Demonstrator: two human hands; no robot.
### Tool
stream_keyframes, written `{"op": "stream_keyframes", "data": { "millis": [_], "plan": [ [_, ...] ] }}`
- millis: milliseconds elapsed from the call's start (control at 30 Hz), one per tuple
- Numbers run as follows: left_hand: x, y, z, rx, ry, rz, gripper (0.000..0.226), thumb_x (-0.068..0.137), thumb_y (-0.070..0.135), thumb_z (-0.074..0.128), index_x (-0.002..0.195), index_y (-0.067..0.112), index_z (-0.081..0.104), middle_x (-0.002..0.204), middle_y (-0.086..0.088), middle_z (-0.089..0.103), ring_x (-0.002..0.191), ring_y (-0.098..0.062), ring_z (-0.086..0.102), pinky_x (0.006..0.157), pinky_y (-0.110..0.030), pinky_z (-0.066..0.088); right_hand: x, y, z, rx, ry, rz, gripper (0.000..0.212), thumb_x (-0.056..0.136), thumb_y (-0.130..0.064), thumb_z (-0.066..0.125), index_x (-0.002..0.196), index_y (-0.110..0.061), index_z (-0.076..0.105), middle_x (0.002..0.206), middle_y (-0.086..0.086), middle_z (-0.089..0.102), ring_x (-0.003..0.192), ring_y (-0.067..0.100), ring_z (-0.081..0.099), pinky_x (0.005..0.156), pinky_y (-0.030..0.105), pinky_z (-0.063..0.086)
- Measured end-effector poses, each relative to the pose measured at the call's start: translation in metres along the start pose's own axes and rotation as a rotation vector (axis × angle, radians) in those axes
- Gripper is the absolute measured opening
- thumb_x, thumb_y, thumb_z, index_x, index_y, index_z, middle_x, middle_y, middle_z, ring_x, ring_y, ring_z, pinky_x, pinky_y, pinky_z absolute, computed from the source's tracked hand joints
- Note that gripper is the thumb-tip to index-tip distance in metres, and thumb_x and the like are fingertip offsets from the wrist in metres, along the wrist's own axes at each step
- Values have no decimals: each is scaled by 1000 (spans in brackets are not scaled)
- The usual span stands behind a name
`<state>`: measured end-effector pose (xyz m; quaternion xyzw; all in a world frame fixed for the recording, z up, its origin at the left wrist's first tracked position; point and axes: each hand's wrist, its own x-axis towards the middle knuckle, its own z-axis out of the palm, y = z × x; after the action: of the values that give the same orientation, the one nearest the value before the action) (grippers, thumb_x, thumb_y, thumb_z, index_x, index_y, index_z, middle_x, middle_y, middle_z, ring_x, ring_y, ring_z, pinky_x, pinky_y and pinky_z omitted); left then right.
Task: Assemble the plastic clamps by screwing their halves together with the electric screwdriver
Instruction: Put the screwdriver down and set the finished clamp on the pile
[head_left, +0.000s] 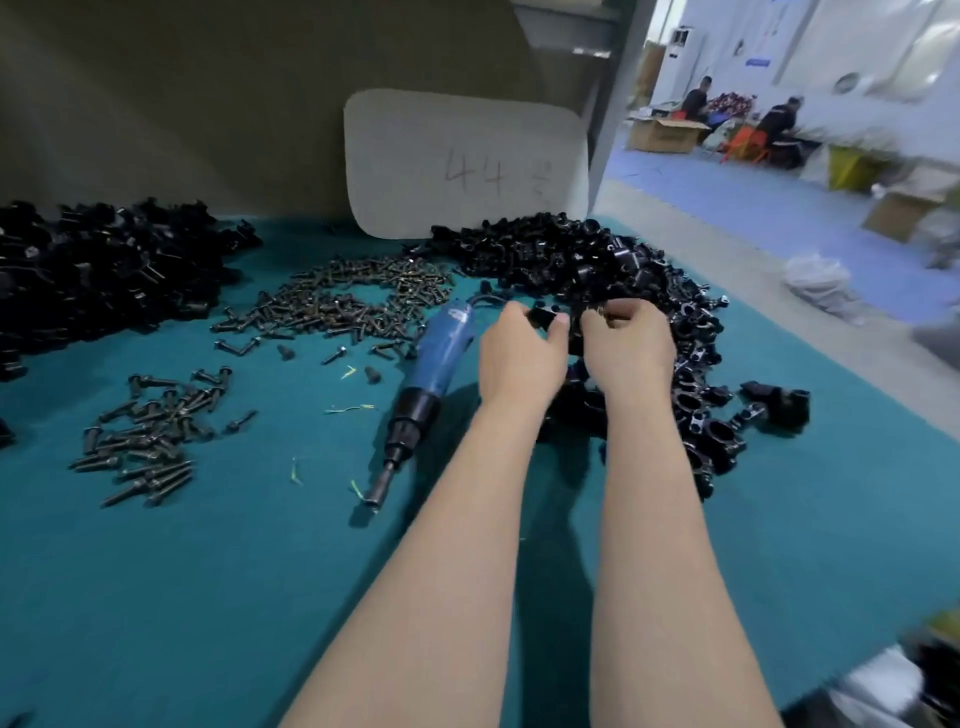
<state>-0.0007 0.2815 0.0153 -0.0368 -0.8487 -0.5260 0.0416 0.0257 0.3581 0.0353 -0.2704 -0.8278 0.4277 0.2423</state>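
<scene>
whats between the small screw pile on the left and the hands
In the head view, the blue electric screwdriver lies there on the teal mat, unheld, just left of the left hand, which pinches a clamp half.

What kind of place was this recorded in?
Likely a factory assembly bench: heaps of black plastic clamp halves, loose screws and a blue electric screwdriver on a teal tabletop, with seated workers and cardboard boxes beyond.

White board (441, 156) marked 44 stands on teal table (208, 597).
</scene>
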Motion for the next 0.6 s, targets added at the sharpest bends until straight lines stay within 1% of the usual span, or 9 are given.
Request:
{"op": "stream_keyframes", "data": {
  "millis": [33, 100, 200, 267, 333, 400, 500, 533, 600],
  "plan": [
    [-1, -2, 10, 123, -38, 4, 43, 96, 41, 52, 118, 5, 58, 122, -13, 60, 115, -32, 53, 92, -36, 43, 3, 6, -5, -32, -3, 24, 36, 94, -27, 53, 127, -13, 55, 123, 7, 60, 110, 24, 56, 84, 31, 43],
    [-5, -6, 25, 378, -82, -2, 41, 95, 41, 51, 113, 7, 63, 131, -15, 53, 124, -36, 44, 105, -45, 36, 6, 14, -10, -70, -13, 31, 36, 95, -26, 51, 128, -13, 54, 128, 10, 55, 107, 24, 56, 83, 30, 43],
    [-11, -10, 30, 463, -115, 0, 36, 95, 37, 50, 119, 13, 62, 145, -12, 40, 137, -34, 29, 116, -49, 17, 6, 11, -8, -6, 53, -35, 30, 96, -25, 50, 124, -14, 55, 130, 8, 52, 91, 16, 50, 76, 24, 36],
    [-8, -11, 22, 351, -94, 37, 32, 93, 32, 53, 119, 14, 61, 137, -11, 48, 130, -32, 41, 113, -46, 27, 4, 1, 0, 88, 89, -83, 25, 95, -22, 51, 117, -14, 57, 120, 4, 57, 94, 13, 49, 78, 21, 35],
    [-1, -13, 1, 71, -7, 37, 22, 94, 25, 52, 108, 13, 62, 114, -7, 61, 105, -28, 58, 91, -36, 47, 0, -12, 14, 187, 71, -118, 19, 93, -20, 52, 109, -14, 60, 99, -3, 60, 92, 11, 53, 73, 17, 34],
    [11, -19, -31, -163, 156, -3, 18, 96, 22, 50, 101, 12, 64, 100, -2, 63, 88, -18, 57, 72, -23, 43, -7, -29, 37, 259, 1, -147, 14, 92, -17, 52, 102, -15, 62, 90, -5, 59, 84, 9, 53, 68, 14, 33],
    [30, -40, -91, -410, 441, -84, 16, 97, 17, 48, 99, 15, 64, 92, 2, 63, 84, -14, 56, 69, -17, 40, -27, -57, 86, 275, -174, -221, 16, 93, -14, 50, 101, -15, 63, 89, -5, 61, 81, 8, 55, 67, 12, 39],
    [36, -50, -112, -474, 535, -103, 14, 97, 15, 48, 98, 16, 62, 90, 4, 61, 82, -12, 56, 66, -13, 41, -35, -67, 105, 256, -244, -257, 19, 93, -13, 49, 104, -14, 65, 91, -4, 63, 83, 9, 57, 68, 12, 40],
    [46, -70, -152, -563, 685, -150, 13, 97, 13, 46, 99, 16, 59, 91, 4, 59, 80, -10, 54, 57, -8, 39, -50, -88, 147, 183, -397, -334, 26, 93, -11, 47, 111, -14, 66, 105, 1, 66, 96, 17, 59, 78, 20, 42]
  ]
}}
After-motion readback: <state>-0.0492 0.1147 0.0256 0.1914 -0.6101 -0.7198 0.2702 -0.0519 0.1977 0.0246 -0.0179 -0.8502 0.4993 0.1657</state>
